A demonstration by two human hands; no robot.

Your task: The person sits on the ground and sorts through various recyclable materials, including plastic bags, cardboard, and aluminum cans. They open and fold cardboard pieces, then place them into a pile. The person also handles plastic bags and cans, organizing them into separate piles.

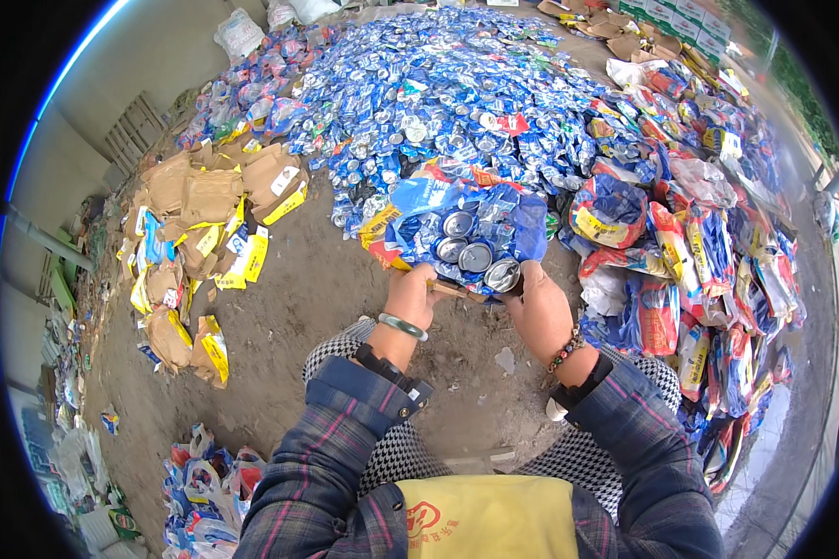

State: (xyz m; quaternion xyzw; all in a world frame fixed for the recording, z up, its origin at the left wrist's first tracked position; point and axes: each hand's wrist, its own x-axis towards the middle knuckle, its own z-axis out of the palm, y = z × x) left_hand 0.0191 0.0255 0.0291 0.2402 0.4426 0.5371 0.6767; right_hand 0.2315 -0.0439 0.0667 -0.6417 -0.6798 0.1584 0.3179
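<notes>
My left hand (pixel 412 297) and my right hand (pixel 542 307) grip the near edge of an opened printed plastic package (pixel 419 199), one hand at each side. Inside it lie several crushed blue-and-silver drink cans (pixel 475 257), their round ends facing up. A strip of brown cardboard (pixel 454 288) shows along the package's near edge, between my hands. Just beyond the package spreads a large heap of crushed blue cans (pixel 454 91). The far side of the package hangs over the near edge of this heap. My fingers under the package are mostly hidden.
Flattened cardboard trays (pixel 213 195) lie in a pile on the dirt ground (pixel 280 321) at the left. Printed plastic packages (pixel 661 314) are heaped close by at the right. A pile of plastic bags (pixel 206 489) sits at the lower left. Green-and-white cartons (pixel 685 24) stand at the far right.
</notes>
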